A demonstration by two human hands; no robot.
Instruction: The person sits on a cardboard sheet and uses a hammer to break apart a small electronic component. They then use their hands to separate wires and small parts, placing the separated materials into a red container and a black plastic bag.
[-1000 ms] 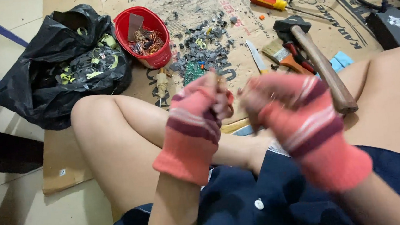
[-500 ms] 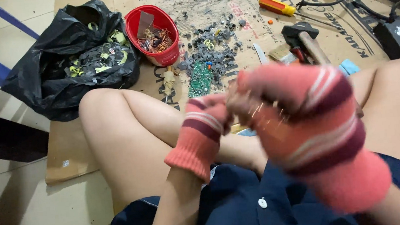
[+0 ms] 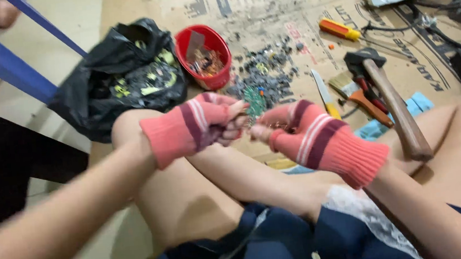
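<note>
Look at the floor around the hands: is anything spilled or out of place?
Yes. Small dark scraps lie scattered loose over the cardboard beside the red bowl, not in it. The hammer rests across the brush, its handle reaching the person's leg.

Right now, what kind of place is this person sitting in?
Probably a makeshift floor workshop for taking apart old electronics. Flattened cardboard covers the floor, a hammer lies on it, and a red tub and a pile of small parts sit near both gloved hands.
</note>
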